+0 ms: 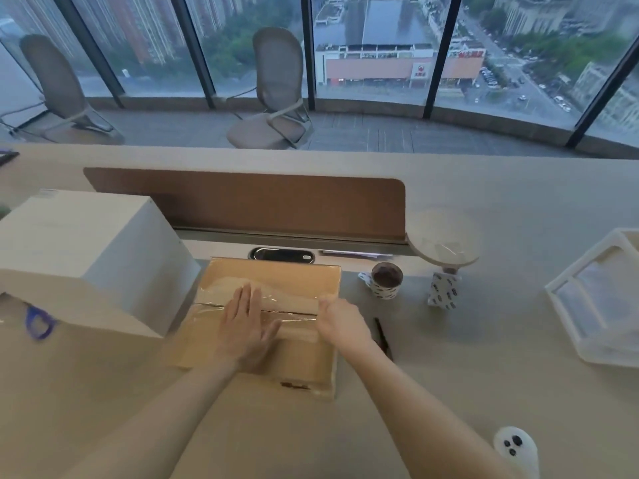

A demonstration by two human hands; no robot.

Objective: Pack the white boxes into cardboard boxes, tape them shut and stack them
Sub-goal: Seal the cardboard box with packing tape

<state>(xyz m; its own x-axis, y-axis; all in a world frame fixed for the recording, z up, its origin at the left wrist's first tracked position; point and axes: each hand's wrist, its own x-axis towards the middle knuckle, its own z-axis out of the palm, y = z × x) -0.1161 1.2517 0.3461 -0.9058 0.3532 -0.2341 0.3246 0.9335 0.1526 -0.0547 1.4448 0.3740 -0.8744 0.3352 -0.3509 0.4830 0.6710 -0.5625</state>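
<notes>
**Tape over the seam: where it can fail**

The carton (273,316) lies flat on the desk (484,392), directly in front of the person, with its flaps closed. A strip of clear tape (273,302) runs across the top along the seam. The left hand (247,326) is open and flat, palm down, pressing on the tape near the middle. The right hand (340,321) is at the right end of the strip with its fingers curled; it seems to pinch the tape end, but the blur does not let me be sure.

The tape already looks wrinkled at the left part (it shines unevenly there). If the right hand pulls at an angle, I think the strip can go off the seam, or fold and stick to itself. If the left hand presses too early, air and creases can stay under it, and the flaps may open later in the stack.

A big white box (90,261) stands just beside the carton on the left, so there is little free space on that side. A cup (386,280) and a pen (382,335) are near on the right; a wide movement of the elbow could hit them.

The desk is pale and smooth, with a brown divider (242,202) behind. Beyond it are two chairs (276,95) and tall windows over a city.
</notes>
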